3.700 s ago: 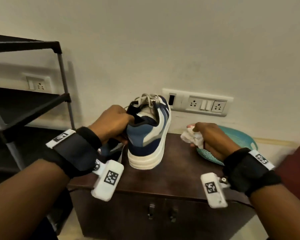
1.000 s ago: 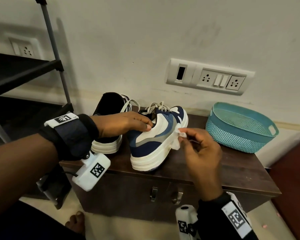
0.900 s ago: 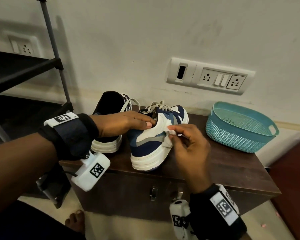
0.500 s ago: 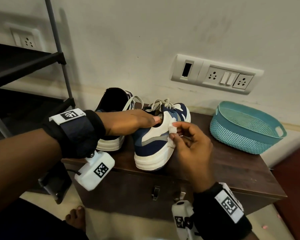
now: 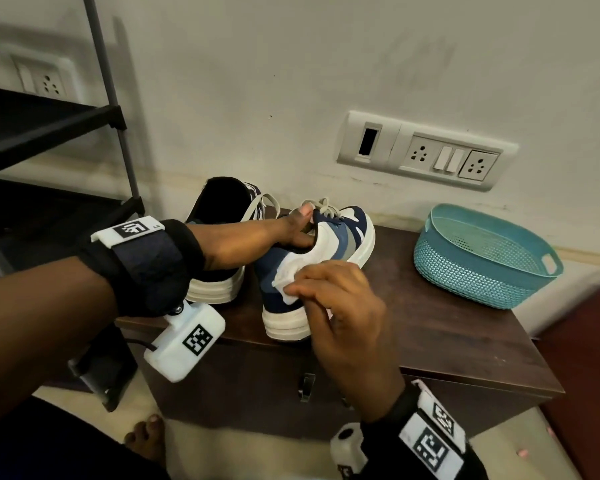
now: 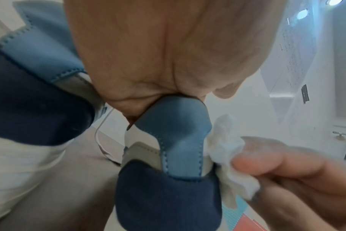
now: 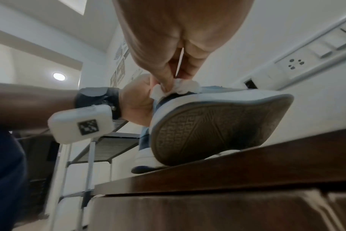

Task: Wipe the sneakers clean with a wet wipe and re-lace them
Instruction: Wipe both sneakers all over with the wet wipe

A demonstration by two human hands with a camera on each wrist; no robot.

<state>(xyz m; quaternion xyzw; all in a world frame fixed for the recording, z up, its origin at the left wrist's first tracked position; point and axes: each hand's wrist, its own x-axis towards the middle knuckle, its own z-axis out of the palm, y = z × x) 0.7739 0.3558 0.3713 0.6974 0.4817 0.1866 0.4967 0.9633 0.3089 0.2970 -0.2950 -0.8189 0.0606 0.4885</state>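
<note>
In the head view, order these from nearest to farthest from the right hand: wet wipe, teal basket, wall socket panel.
1. wet wipe: pinched in the right hand, against the sneaker.
2. teal basket: on the cabinet top, to the hand's right.
3. wall socket panel: on the wall, above and behind.

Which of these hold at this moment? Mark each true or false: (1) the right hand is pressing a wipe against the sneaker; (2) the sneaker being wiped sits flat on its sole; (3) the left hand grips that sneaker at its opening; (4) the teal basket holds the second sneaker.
1. True: the right hand pinches the wet wipe against the sneaker.
2. False: it is tilted, its sole partly lifted off the cabinet top.
3. True: the left hand holds its collar.
4. False: the second sneaker stands on the cabinet, apart from the teal basket.
</note>
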